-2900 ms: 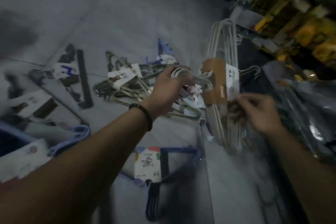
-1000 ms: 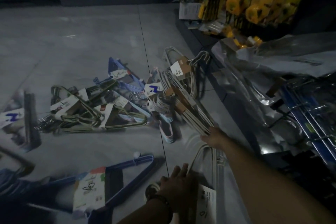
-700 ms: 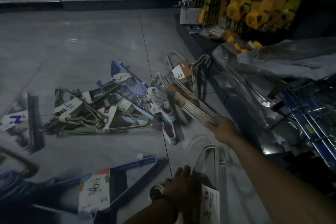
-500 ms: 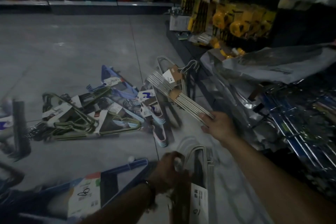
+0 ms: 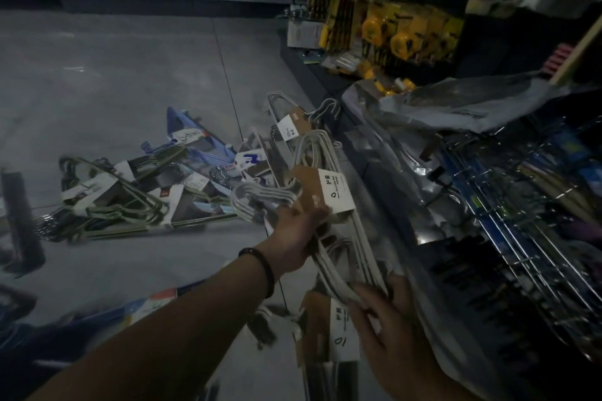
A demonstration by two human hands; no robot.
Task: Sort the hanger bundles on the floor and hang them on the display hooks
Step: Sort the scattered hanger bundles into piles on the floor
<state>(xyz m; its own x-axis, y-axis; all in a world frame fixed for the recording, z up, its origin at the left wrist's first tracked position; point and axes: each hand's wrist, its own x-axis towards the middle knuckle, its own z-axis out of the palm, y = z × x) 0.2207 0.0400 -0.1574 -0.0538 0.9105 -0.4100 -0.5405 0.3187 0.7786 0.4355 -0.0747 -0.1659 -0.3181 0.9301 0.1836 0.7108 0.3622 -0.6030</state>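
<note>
The white bundle [image 5: 329, 192] is being held above the floor [image 5: 130, 75], beside the wire rack [image 5: 521, 205]. Its long axis is running from far to near, leaning a little to the right, and its hooks are pointing left. The left hand [image 5: 293, 238] is gripping it with curled fingers just under the card label. The right hand [image 5: 391, 319] is holding the near end, with its fingers curled around the wires. A second bundle [image 5: 329, 325] is lying below, and a pile [image 5: 130, 198] is lying further left.

We see a white hanger bundle [image 5: 327, 195], card-banded, slanting through the frame's centre. Green and blue bundles [image 5: 136, 198] lie heaped on the floor [image 5: 114, 75], centre left.
</note>
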